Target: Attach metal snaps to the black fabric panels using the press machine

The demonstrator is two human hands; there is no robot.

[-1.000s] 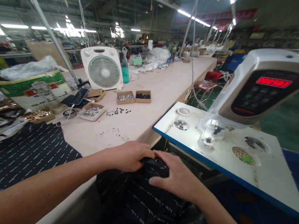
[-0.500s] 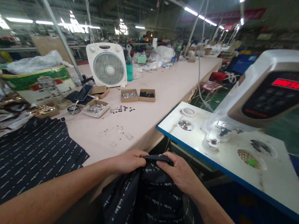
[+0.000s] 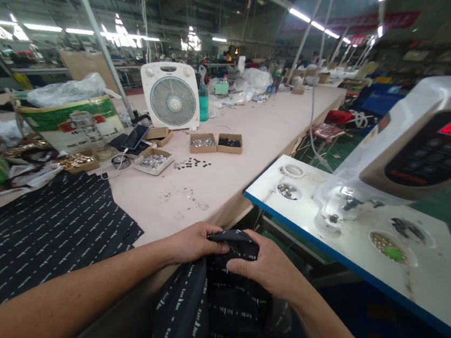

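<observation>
A dark printed fabric piece [image 3: 233, 311] with white lettering hangs between my hands, over my lap at the table's edge. My left hand [image 3: 196, 244] pinches its folded upper edge between thumb and fingers. On the other side, my right hand [image 3: 266, 263] grips the same edge, its thumb on the near face and its fingers behind, mostly hidden. To the right stands a button press machine [image 3: 412, 136] with a red lit display, its small die [image 3: 332, 219] apart from the fabric.
More printed fabric [image 3: 48, 225] lies at the left. Small boxes of metal parts [image 3: 153, 161] and loose black pieces [image 3: 193, 164] sit on the table [image 3: 233, 175], near a white fan [image 3: 172, 98]. The machine's white board [image 3: 374, 224] holds round wells of fasteners.
The fabric's top fold has opened wider between my hands, and my right thumb has shifted left along it. The view has turned slightly left.
</observation>
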